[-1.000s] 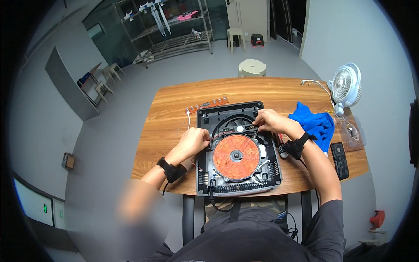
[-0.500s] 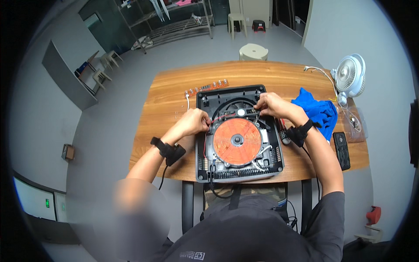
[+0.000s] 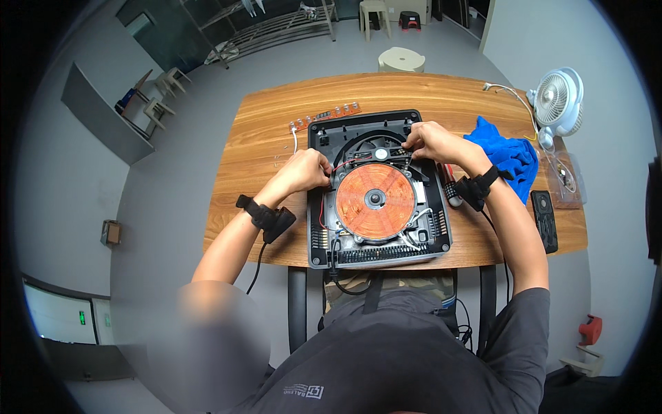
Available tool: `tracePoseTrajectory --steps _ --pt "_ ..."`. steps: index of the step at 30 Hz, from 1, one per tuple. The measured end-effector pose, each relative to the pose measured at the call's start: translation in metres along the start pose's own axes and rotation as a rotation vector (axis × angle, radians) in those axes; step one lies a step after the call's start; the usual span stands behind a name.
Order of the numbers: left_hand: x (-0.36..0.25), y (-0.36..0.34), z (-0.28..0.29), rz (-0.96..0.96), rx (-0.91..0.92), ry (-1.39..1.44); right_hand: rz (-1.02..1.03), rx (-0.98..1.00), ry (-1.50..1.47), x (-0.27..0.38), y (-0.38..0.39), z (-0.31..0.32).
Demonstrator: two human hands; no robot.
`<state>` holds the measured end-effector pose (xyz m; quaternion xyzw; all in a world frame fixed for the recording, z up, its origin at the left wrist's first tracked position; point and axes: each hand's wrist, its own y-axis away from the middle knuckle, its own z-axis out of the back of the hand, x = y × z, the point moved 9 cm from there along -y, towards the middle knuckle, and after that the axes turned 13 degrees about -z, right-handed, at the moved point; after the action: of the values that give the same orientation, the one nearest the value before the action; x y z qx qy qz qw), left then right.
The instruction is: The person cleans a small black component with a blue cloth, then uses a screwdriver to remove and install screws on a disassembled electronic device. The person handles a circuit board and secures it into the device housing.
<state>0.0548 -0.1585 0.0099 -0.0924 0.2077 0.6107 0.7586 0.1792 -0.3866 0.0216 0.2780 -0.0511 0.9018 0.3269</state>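
Opened cooker lies at the counter's near edge; judged stiff, fairly heavy, best held by its side walls. Copper coil looks fragile. Left hand: fingers bent at the left wall, grip indeterminable. Right hand: fingertips touch the fan's right side; hold unconfirmed.

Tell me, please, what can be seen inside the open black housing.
The housing holds a round copper-coloured coil, a black fan and red wire; whatever lies beneath the coil is covered.
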Motion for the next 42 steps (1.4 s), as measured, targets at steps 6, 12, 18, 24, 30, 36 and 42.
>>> tracePoseTrajectory --steps 6,12,18,24,30,36,42 --pt "-0.002 -0.002 0.001 0.011 0.022 0.019 0.004 -0.002 -0.024 -0.001 -0.001 0.0" --pt "-0.001 -0.002 0.0 0.045 -0.045 0.003 0.001 -0.003 -0.017 -0.002 -0.001 0.001" --pt "0.003 -0.006 -0.006 -0.006 -0.069 -0.104 0.002 0.002 -0.001 -0.005 -0.003 -0.002" --pt "0.001 -0.001 -0.007 -0.028 -0.095 -0.11 -0.007 0.012 -0.027 -0.006 -0.003 -0.003" --pt "-0.026 0.023 0.012 -0.146 -0.18 0.058 -0.013 0.009 -0.042 -0.007 -0.004 -0.002" --pt "-0.073 0.07 -0.002 -0.318 -0.046 0.141 0.023 0.003 -0.057 -0.007 -0.005 -0.004" --pt "-0.084 0.082 -0.03 -0.299 0.077 0.128 0.006 -0.012 -0.037 -0.009 -0.004 -0.001"
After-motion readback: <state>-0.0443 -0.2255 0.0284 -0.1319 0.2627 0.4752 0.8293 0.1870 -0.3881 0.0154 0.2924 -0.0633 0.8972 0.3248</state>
